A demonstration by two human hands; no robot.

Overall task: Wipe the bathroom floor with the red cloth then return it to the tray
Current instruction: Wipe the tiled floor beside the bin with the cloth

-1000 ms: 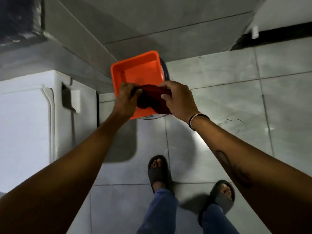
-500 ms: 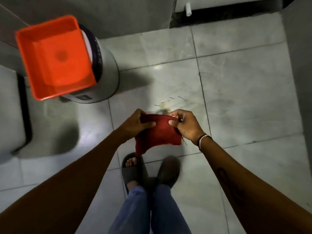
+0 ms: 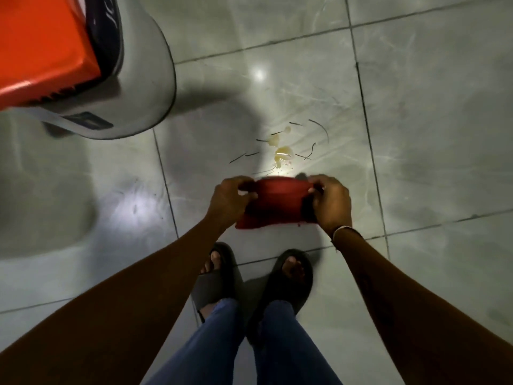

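Note:
A dark red cloth (image 3: 273,202) is stretched between both hands, above the grey tiled floor (image 3: 416,134). My left hand (image 3: 229,198) pinches its left top corner and my right hand (image 3: 330,202) grips its right edge. Just beyond the cloth lies a yellowish spill (image 3: 283,152) with thin dark strands scattered around it. The orange tray (image 3: 41,43) sits on top of a white bucket (image 3: 144,79) at the upper left, partly cut off by the frame.
My two feet in black sandals (image 3: 216,276) stand on the tiles right below the cloth. A pale rounded fixture (image 3: 41,204) fills the left edge. Bright light reflects off the tile (image 3: 259,75) beyond the spill.
Both hands carried the cloth out of the tray and down toward the floor. The view has dropped closer to the tiles, so the tray and bucket have slid to the upper left.

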